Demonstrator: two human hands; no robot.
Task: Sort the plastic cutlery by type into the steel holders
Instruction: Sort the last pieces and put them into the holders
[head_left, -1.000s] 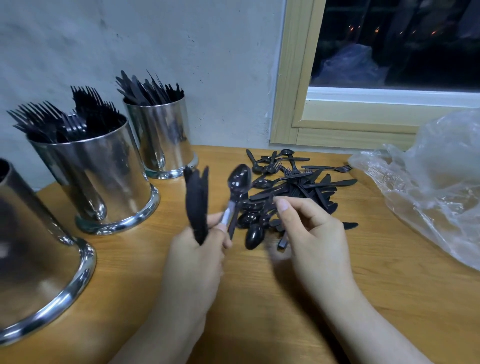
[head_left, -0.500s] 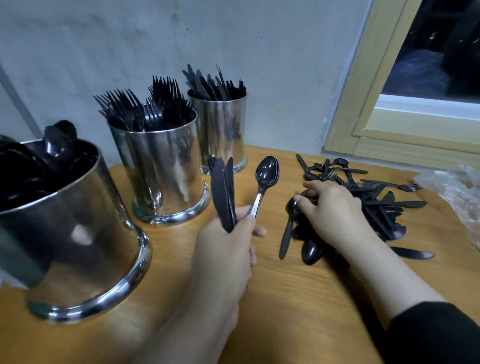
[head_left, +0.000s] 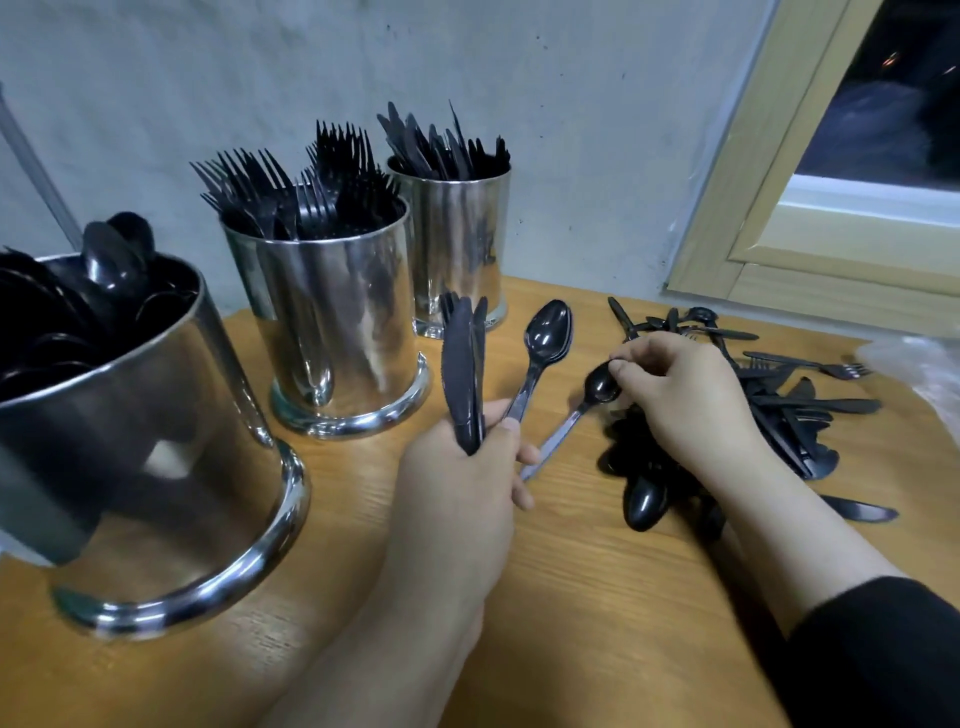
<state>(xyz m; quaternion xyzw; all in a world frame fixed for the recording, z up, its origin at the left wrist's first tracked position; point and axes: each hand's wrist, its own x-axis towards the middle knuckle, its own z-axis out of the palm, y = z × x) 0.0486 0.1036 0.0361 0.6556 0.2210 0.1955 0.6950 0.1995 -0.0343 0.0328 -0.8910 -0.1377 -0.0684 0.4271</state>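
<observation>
Wooden tabletop (head_left: 597, 597) is carrying three steel holders (head_left: 332, 332) at left, the left hand (head_left: 462, 467) is gripping knives (head_left: 464, 374) and spoons (head_left: 545, 332), the right hand (head_left: 685, 395) is pinching a spoon (head_left: 597, 389) over the loose cutlery pile (head_left: 789, 410).

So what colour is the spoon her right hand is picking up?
Glossy black, like the rest. The spoon shows best in the head view.

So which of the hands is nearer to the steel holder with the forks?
Left. The left hand grips knives and spoons just right of the fork holder; the right hand is farther right, over the cutlery pile.
</observation>
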